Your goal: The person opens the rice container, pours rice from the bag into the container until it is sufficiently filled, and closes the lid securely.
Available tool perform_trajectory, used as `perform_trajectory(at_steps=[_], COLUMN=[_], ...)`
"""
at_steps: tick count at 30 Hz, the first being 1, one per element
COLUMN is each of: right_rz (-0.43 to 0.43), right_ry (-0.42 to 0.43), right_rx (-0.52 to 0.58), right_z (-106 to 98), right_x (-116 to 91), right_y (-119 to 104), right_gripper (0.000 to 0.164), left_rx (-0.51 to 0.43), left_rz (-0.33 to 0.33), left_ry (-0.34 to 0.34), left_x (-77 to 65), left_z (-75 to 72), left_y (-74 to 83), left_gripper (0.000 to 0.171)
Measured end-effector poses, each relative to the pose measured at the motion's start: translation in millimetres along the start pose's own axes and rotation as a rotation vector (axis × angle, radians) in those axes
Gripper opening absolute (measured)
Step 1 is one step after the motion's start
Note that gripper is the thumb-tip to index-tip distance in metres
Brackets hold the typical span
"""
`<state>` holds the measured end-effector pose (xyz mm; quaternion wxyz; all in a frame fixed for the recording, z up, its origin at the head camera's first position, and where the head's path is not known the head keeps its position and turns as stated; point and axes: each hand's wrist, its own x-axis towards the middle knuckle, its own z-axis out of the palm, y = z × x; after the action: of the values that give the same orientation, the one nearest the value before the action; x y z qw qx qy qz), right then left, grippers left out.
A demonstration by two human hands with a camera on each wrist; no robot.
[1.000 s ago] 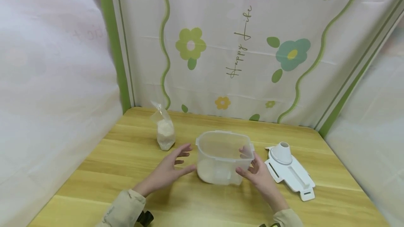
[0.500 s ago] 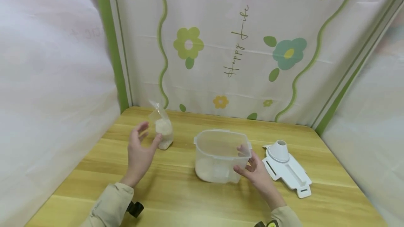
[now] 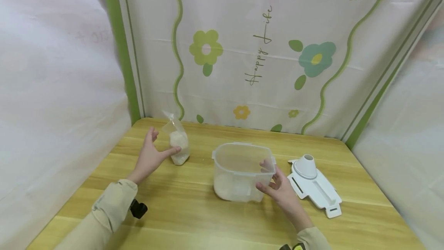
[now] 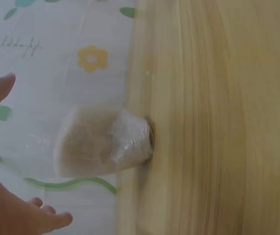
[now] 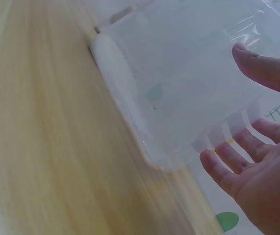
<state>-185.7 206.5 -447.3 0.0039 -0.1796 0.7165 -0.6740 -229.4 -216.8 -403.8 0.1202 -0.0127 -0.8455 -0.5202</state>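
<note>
A clear bag (image 3: 178, 139), partly filled with something whitish, stands left of an open, see-through plastic box (image 3: 237, 187), also upright.

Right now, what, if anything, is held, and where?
Left hand holds nothing, open near the bag; right hand is around the right end of the tub, grip unclear.

Left hand (image 3: 150, 159): thumb in front of the clear bag (image 3: 179, 139), contact unclear
Right hand (image 3: 283, 193): at the right end of the translucent container (image 3: 233, 185)
White coned piece (image 3: 320, 189): on the desk (image 3: 194, 223), farther right
Backdrop (image 3: 229, 14): flowered, lettered "Happy Life"
</note>
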Motion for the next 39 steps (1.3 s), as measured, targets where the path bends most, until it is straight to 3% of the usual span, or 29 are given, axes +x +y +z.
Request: perform_trajectory(at_steps=[4, 10, 17, 26, 39], right_rz=[-0.002, -0.008, -0.010, -0.006, 0.001], right_ry=[-0.006, -0.002, 0.000, 0.003, -0.005], right_rx=[-0.004, -0.015, -0.008, 0.002, 0.013], right_z=[0.6, 1.0, 1.7, 0.5, 1.2], right_x=[-1.0, -1.2, 0.5, -1.1, -1.7], right_y=[-1.2, -3.4, -3.1, -0.3, -1.3], right_gripper=[0.076, 0.076, 0.072, 0.073, 0.074], left_rx=[0.016, -0.067, -0.120, -0.095, -0.054], left_rz=[-0.047, -0.105, -0.109, -0.099, -0.103], left_ry=[-0.080, -0.119, -0.115, -0.152, -0.226], left_x=[9.3, 18.9, 24.0, 32.0, 38.8], left_z=[0.2, 10.1, 20.1, 21.8, 14.4], left_y=[-5.9, -7.1, -13.1, -31.9, -37.2], left_gripper=[0.133, 0.134, 0.128, 0.111, 0.116])
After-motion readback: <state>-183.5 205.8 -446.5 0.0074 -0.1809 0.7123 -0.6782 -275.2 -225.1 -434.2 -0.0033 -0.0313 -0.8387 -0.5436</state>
